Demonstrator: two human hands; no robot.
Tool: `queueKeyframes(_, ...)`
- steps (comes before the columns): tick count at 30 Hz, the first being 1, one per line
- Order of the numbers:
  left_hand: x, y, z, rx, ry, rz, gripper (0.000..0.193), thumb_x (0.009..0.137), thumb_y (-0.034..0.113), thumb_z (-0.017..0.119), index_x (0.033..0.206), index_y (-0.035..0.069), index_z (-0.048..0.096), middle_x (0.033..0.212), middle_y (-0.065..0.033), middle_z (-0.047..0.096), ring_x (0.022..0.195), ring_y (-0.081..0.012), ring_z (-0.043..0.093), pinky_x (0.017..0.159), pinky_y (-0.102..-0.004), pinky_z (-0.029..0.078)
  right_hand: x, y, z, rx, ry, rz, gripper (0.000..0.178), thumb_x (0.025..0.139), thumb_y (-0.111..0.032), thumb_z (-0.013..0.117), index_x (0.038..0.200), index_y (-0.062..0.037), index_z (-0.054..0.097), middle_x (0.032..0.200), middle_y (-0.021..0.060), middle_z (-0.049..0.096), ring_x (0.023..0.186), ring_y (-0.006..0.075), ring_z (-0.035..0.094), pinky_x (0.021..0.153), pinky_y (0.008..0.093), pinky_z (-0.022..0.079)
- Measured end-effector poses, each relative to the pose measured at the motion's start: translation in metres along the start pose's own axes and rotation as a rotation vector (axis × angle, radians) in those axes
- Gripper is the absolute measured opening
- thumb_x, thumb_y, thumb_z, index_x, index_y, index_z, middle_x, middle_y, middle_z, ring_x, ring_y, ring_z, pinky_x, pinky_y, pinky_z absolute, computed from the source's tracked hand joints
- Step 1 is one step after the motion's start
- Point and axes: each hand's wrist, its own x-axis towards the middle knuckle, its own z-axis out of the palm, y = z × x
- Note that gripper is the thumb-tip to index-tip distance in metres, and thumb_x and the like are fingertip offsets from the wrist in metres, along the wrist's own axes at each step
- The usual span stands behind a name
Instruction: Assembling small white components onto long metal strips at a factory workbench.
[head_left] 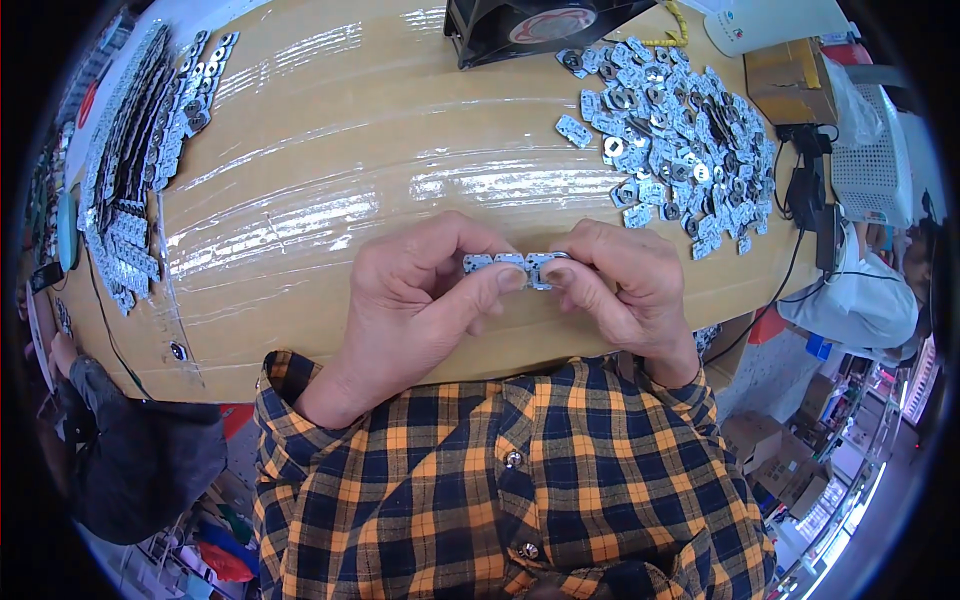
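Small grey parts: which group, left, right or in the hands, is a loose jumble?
The right-hand pile: its pieces lie scattered at all angles. The left group lies mostly in long rows; the held parts are few.

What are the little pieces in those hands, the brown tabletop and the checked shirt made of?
Little pieces: perhaps metal, mottled grey, with crisp, stiff-looking edges; plastic is possible too.
Tabletop: perhaps cardboard under clear film; it's brown, with streaky, glossy reflections.
Shirt: probably woven cloth, matte, since it folds softly.
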Motion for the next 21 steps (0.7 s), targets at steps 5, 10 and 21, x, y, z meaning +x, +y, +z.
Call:
queueKeyframes(5, -0.001, 0.006, -0.007, -0.083, -0.07, 0.012, 0.01, 0.09, 0.005, 0.068, 0.097, -0.002, 0.066, 0.078, -0.0034, 0.065, 0.062, -0.0033, 0.059, 0.049, -0.0157, 0.043, -0.002, -0.006, -0.002, 0.095, -0.093, 0.075, 0.009, 0.091, -0.001, 0.06, 0.089, 0.007, 0.063, 0.066, 0.0079, 0.061, 0.049, 0.0127, 0.059, 0.044, 0.024, 0.043)
queueKeyframes(10, 0.003, 0.006, -0.004, -0.382, -0.123, -0.09, 0.014, 0.09, 0.01, 0.069, 0.098, -0.001, 0.066, 0.077, -0.0036, 0.067, 0.059, -0.002, 0.057, 0.047, -0.0143, 0.04, -0.006, 0.002, 0.016, 1.285, 0.063, 0.637, 0.02, 0.098, -0.015, 0.056, 0.092, 0.0024, 0.063, 0.068, 0.0076, 0.064, 0.048, 0.0126, 0.059, 0.04, 0.0227, 0.046)
queueKeyframes(21, 0.009, -0.002, 0.0, 0.526, 0.131, 0.591, 0.021, 0.078, -0.01, 0.068, 0.098, -0.003, 0.065, 0.08, -0.0106, 0.065, 0.07, -0.0178, 0.062, 0.06, -0.0271, 0.046, -0.004, -0.008, 0.021, 0.613, 0.204, 0.524, 0.019, 0.097, -0.016, 0.059, 0.088, -0.0004, 0.063, 0.067, 0.0004, 0.062, 0.051, 0.0025, 0.053, 0.044, 0.0169, 0.041)
